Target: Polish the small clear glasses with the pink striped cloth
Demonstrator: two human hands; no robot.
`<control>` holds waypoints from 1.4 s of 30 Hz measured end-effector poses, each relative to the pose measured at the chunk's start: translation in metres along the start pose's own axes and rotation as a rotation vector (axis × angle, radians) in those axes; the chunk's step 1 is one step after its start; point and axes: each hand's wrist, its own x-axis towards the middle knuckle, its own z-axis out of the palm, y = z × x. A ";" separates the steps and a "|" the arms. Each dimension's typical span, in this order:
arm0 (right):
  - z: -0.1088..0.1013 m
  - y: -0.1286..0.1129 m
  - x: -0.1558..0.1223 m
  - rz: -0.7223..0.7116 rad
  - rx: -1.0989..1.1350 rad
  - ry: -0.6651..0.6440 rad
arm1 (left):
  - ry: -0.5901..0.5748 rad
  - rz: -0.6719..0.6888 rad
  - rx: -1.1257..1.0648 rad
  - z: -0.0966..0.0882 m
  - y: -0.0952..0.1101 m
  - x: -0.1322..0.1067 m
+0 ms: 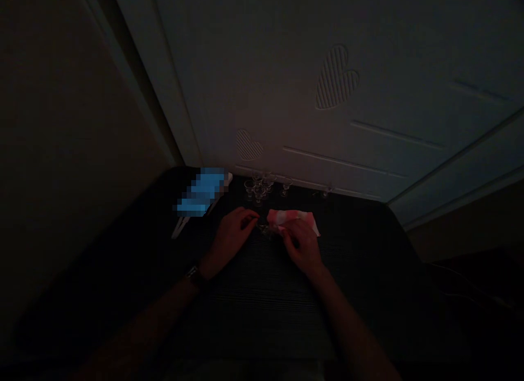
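The left hand [233, 231] rests on the dark table [262, 310], its fingers curled narrow with thumb and fingertips pinched around a small clear glass [264, 228] that lies between the two hands; the light is too dim to say for certain how firmly it is gripped. A watch [195, 275] sits on that wrist. The right hand [301, 244] lies just beside it, closed on a pink-and-white cloth [292, 218] that spreads away from the fingers toward the wall, with one end brought in against the glass.

Beyond the hands, near the back edge of the table, stands a cluster of small stemmed glasses [260, 187], upright and close together, with one or two more set a little apart to the right. To the left of them a blurred blue patch [202, 192] covers something I cannot make out.

The work in hand looks like wiping the small glass with the cloth. To do it well, I judge the left fingers should hold the stem or base steadily while the cloth turns round the bowl with light pressure, since such thin glass could snap or slip in this poor light, and the elbows should stay clear of the standing cluster
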 end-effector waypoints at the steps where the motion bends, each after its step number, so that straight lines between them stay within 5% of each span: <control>1: -0.001 0.000 0.000 -0.004 0.003 0.002 | 0.005 -0.008 -0.010 -0.001 0.000 0.000; 9: -0.006 -0.004 -0.005 -0.094 0.031 -0.082 | 0.037 -0.014 -0.028 -0.003 0.000 0.000; 18: -0.010 0.006 0.005 0.172 -0.041 0.141 | -0.004 0.011 -0.035 0.001 0.001 -0.003; 28: -0.004 0.006 0.005 0.209 -0.025 0.147 | -0.137 0.112 -0.086 0.004 0.008 -0.005; 42: -0.019 0.031 0.006 0.340 -0.037 0.339 | -0.275 0.138 -0.196 0.005 0.005 -0.004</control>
